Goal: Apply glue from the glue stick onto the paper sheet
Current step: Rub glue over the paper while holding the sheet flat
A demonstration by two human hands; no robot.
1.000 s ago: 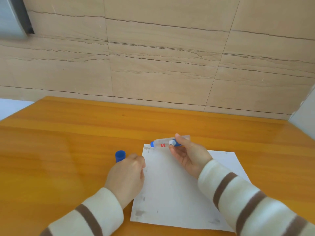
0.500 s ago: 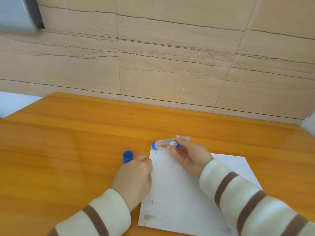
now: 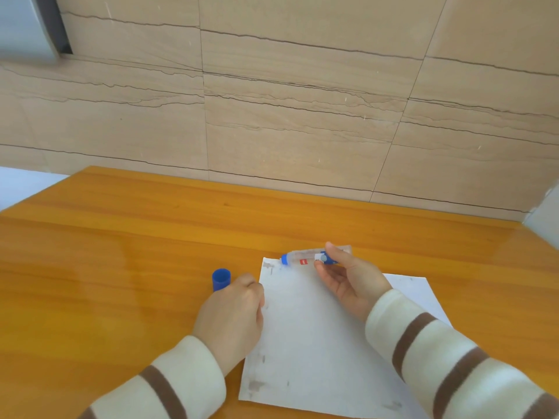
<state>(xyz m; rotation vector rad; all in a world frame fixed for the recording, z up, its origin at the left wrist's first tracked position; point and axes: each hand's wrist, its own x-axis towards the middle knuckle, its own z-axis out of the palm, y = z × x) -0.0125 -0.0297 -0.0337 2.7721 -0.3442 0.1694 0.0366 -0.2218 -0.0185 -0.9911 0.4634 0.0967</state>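
A white paper sheet (image 3: 305,334) with grey smudges lies on the orange wooden table (image 3: 121,267). My right hand (image 3: 351,282) holds a clear glue stick (image 3: 305,257) sideways, its blue tip pointing left and touching the sheet's far left corner. My left hand (image 3: 233,313) is curled into a fist and presses on the sheet's left edge. The glue stick's blue cap (image 3: 221,278) stands on the table just beyond my left hand.
A beige tiled wall (image 3: 287,116) rises behind the table's far edge. A grey object (image 3: 24,25) hangs at the top left. Bare tabletop stretches to the left and behind the sheet.
The view has shifted, so the hands and sheet sit further right in frame. The glue tip stays at the sheet's far left corner; my left hand keeps its place on the edge.
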